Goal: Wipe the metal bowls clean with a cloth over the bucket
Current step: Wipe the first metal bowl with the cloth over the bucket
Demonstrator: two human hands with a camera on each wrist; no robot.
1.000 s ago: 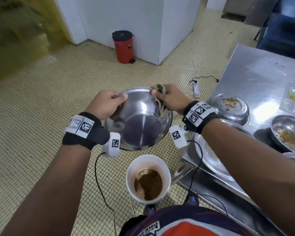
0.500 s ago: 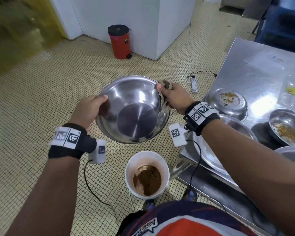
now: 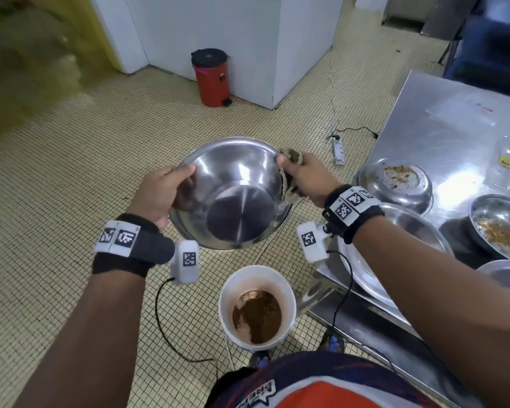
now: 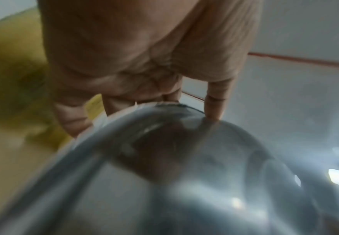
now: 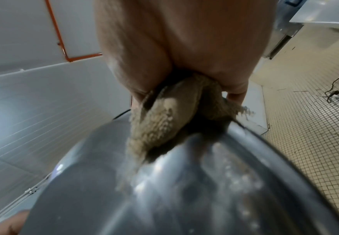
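The person holds the metal bowl (image 3: 233, 192) tipped towards them in the air, above and a little beyond the white bucket (image 3: 256, 304) on the floor, presumably so loosened scraps drop in. The left hand (image 3: 162, 195) grips the near-left rim, thumb inside, steadying it. The right hand (image 3: 304, 178) pinches the brown cloth (image 3: 290, 175) against the opposite rim, working that edge. The inside looks clean already. Soiled bowls (image 3: 395, 184) wait on the table (image 3: 454, 119). The left fingers under the bowl are hidden, and the left wrist view is too blurred to help
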